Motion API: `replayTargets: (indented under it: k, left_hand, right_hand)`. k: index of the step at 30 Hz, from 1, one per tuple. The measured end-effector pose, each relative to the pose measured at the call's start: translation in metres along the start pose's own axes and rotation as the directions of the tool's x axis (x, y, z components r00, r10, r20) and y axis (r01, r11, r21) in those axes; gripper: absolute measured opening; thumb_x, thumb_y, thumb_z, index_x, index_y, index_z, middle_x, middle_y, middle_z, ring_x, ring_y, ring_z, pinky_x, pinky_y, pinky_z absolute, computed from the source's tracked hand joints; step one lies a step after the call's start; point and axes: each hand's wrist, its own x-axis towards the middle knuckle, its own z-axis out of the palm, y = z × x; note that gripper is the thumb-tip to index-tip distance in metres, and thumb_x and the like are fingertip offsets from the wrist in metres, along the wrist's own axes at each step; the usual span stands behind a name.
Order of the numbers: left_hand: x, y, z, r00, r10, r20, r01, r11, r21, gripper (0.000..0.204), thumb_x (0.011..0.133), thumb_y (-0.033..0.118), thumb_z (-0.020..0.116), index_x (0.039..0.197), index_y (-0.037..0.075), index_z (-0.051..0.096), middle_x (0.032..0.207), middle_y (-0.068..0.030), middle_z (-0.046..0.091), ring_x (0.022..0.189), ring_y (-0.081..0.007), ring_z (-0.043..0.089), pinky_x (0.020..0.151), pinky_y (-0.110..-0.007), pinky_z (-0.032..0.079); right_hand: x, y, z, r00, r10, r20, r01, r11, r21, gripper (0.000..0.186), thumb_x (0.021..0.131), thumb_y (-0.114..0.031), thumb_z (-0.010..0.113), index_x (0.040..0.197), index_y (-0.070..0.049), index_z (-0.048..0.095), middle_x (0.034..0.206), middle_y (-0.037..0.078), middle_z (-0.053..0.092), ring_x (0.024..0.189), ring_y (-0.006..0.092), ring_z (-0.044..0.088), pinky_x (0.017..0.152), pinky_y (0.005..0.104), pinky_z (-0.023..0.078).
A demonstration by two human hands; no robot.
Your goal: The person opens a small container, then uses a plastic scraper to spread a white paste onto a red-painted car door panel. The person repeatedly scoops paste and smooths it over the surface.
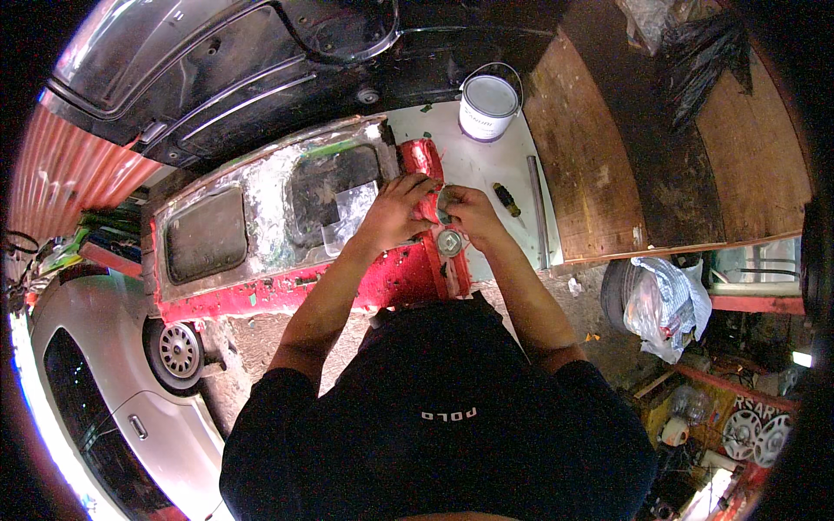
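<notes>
Your left hand lay back-up over the red end piece of the stripped panel, fingers bent and close together. Your right hand met it from the other side, finger and thumb drawn narrow at a small greyish bit. Could not tell whether either hand gripped anything; the fingertips were partly hidden and the bit was too small to identify.

Hidden: your hands covered the middle of the end piece, your left forearm crossed the panel's red near edge, and your torso stood close against the near end of the piece. A clear sheet on the panel was partly behind your left hand. The dark car body beyond was cut off by the upper rim.

Orientation: the panel lay in front of you, mostly to your left, long axis running left to right with the right end angled away from you. The end piece lay across its right end, long axis running away from you, far end leaning slightly left. A round metal disc sat on it, just nearer you than your fingers.
</notes>
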Motion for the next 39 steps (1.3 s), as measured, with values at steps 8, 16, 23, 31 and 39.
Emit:
replayTargets:
  k: [8, 16, 23, 31, 39]
  left_hand:
    - [0.003, 0.006, 0.002, 0.999, -0.002, -0.042, 0.001, 1.000, -0.023, 0.078, 0.064, 0.032, 0.079, 0.130, 0.008, 0.047, 0.132, -0.0138, 0.047, 0.123, -0.0328, 0.044, 0.104, -0.042, 0.035]
    - [0.005, 0.009, 0.004, 0.998, -0.032, -0.054, 0.029, 0.998, -0.055, 0.077, 0.063, 0.033, 0.080, 0.128, 0.007, 0.049, 0.131, -0.0144, 0.049, 0.120, -0.0336, 0.047, 0.102, -0.042, 0.039]
    - [0.007, 0.009, 0.006, 0.997, -0.062, -0.049, 0.061, 0.998, -0.031, 0.075, 0.064, 0.035, 0.079, 0.127, 0.009, 0.049, 0.130, -0.0149, 0.049, 0.120, -0.0336, 0.047, 0.102, -0.042, 0.039]
    - [0.007, 0.006, 0.012, 0.996, -0.075, -0.040, 0.075, 0.997, 0.000, 0.075, 0.063, 0.032, 0.080, 0.128, 0.010, 0.050, 0.129, -0.0148, 0.050, 0.120, -0.0334, 0.048, 0.102, -0.042, 0.039]
    - [0.009, 0.004, 0.013, 0.993, -0.108, -0.055, 0.106, 0.993, -0.048, 0.076, 0.062, 0.031, 0.082, 0.128, 0.010, 0.050, 0.128, -0.0155, 0.051, 0.118, -0.0340, 0.049, 0.102, -0.041, 0.039]
  right_hand:
    - [-0.012, -0.021, -0.006, 0.995, 0.104, -0.004, -0.104, 0.993, 0.052, 0.030, 0.083, -0.006, 0.063, 0.111, 0.002, 0.061, 0.096, 0.008, 0.065, 0.081, 0.0147, 0.061, 0.067, 0.0259, 0.049]
    - [-0.018, -0.028, -0.011, 0.990, 0.143, 0.009, -0.143, 0.980, 0.139, 0.032, 0.081, -0.006, 0.065, 0.111, 0.002, 0.061, 0.100, 0.011, 0.065, 0.088, 0.0207, 0.064, 0.078, 0.0317, 0.053]
    - [-0.014, -0.024, -0.019, 0.982, 0.188, 0.013, -0.187, 0.960, 0.208, 0.033, 0.081, -0.006, 0.065, 0.113, 0.002, 0.059, 0.096, 0.009, 0.065, 0.079, 0.0165, 0.063, 0.065, 0.0244, 0.052]
    - [-0.009, -0.012, -0.030, 0.966, 0.253, 0.056, -0.256, 0.897, 0.360, 0.034, 0.082, -0.007, 0.064, 0.114, 0.002, 0.057, 0.077, 0.003, 0.062, 0.041, 0.0056, 0.039, 0.035, 0.0198, 0.031]
    - [-0.014, -0.025, -0.022, 0.952, 0.297, -0.068, -0.243, 0.877, 0.415, 0.024, 0.082, -0.008, 0.064, 0.104, -0.001, 0.059, 0.068, 0.000, 0.054, 0.037, 0.0064, 0.034, 0.033, 0.0201, 0.025]
